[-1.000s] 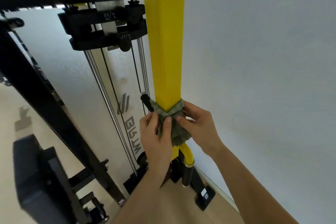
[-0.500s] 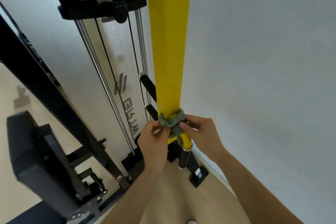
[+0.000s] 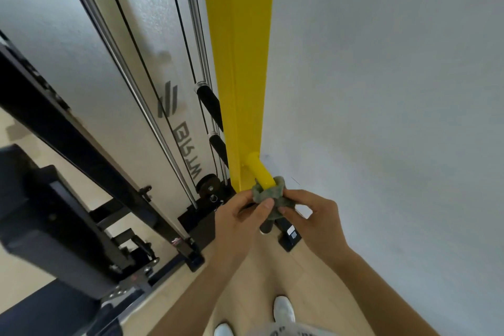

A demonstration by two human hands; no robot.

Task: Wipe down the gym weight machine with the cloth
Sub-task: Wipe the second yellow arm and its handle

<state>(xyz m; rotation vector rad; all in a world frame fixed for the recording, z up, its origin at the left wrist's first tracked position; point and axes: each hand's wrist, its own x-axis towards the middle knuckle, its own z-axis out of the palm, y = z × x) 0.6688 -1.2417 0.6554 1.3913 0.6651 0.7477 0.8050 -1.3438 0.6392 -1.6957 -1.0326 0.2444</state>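
Both hands pinch a grey-green cloth (image 3: pixel 268 194) looped around a yellow peg (image 3: pixel 259 172) jutting from the weight machine's yellow post (image 3: pixel 240 63), left hand (image 3: pixel 240 215) and right hand (image 3: pixel 313 215) fingers clamped on its ends. Half a second ago the cloth circled the post itself, just above the peg.

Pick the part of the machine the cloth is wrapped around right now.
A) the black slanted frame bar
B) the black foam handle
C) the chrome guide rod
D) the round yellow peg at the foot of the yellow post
D: the grey-green cloth loops around the round yellow peg jutting from the yellow post, with the left hand and right hand pinching its ends.
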